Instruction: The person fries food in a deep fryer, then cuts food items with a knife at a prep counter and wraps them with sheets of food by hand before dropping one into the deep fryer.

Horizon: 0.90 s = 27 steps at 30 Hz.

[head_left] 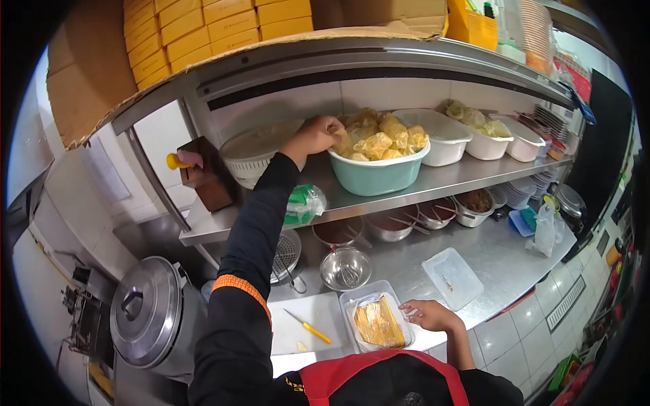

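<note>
On the upper shelf stands a teal tub (376,177) heaped with yellow bundles in thin plastic (379,143). Reaching up to its left rim, my left hand (315,139) has its fingers closed on the edge of one plastic-wrapped bundle (344,140). Below, on the counter, a clear plastic container (345,298) holds a yellow block (378,323) under plastic film. My right hand (431,315) is at this container's right side, fingers loosely apart, with nothing visible in them. Left of the container, a yellow-handled knife (315,331) lies on a white cutting board (288,344).
A clear lid (452,277) lies to the right. Behind the container stand a steel bowl with a whisk (345,268) and several bowls of sauce (391,224). White tubs (443,139) line the shelf. A large lidded pot (147,314) stands at left, and stacked yellow boxes (223,24) overhead.
</note>
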Available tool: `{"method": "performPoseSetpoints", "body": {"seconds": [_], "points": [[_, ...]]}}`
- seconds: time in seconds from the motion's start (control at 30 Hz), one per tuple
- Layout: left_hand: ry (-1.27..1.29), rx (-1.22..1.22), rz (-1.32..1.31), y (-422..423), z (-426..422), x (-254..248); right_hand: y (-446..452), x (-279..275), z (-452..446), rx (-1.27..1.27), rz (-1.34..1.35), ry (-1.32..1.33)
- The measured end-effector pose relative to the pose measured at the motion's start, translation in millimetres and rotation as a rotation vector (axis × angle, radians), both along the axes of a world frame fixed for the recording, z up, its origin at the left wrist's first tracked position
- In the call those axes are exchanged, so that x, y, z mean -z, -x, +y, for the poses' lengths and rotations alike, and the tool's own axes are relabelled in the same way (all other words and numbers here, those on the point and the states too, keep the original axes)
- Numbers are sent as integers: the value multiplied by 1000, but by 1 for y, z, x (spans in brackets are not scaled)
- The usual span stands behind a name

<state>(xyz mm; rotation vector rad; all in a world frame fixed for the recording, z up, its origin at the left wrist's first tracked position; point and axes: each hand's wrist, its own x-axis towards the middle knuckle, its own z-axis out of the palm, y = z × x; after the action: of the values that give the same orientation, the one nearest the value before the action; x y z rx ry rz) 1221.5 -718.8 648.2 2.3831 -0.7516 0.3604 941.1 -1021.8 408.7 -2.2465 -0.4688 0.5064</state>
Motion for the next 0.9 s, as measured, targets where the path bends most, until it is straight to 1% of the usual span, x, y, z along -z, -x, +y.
{"method": "performPoseSetpoints", "body": {"seconds": [0.03, 0.13, 0.17, 0.27, 0.3, 0.37, 0.47, 0.53, 0.57, 0.67, 0.7, 0.73, 0.8, 0.87, 0.9], "points": [[4, -20, -72, -2, 2, 1, -3, 0, 1, -13, 4, -30], [212, -182, -204, 2, 11, -12, -10, -8, 7, -48, -27, -34], [275, -152, -171, 6, 18, -19, -11, -6, 9, -65, -33, -46], [681, 10, 73, 52, 21, -31, -14, -2, 18, -110, -28, -63], [767, 96, 209, 77, 23, -32, -14, -4, 23, -122, -9, -56], [1049, 290, 427, 108, 33, -14, -11, -2, 36, -169, 6, -44], [1488, 532, 776, 162, 48, 28, -9, 6, 63, -296, -11, -16], [1663, 726, 962, 198, 60, 62, -6, 11, 90, -414, -18, 27], [1746, 679, 978, 218, 67, 81, -2, 17, 103, -477, -17, -21], [2017, 579, 1076, 269, 92, 143, 6, 35, 149, -577, 79, 13], [2083, 462, 1048, 283, 100, 164, 10, 38, 164, -569, 108, -27], [2122, 398, 1051, 297, 109, 179, 12, 43, 179, -580, 71, -78], [2129, 403, 1033, 314, 132, 226, 15, 54, 205, -481, 128, -177], [2136, 295, 1021, 330, 154, 263, 16, 76, 232, -336, 76, -142], [2137, 246, 1023, 337, 162, 279, 14, 104, 243, -261, 16, -74]]}}
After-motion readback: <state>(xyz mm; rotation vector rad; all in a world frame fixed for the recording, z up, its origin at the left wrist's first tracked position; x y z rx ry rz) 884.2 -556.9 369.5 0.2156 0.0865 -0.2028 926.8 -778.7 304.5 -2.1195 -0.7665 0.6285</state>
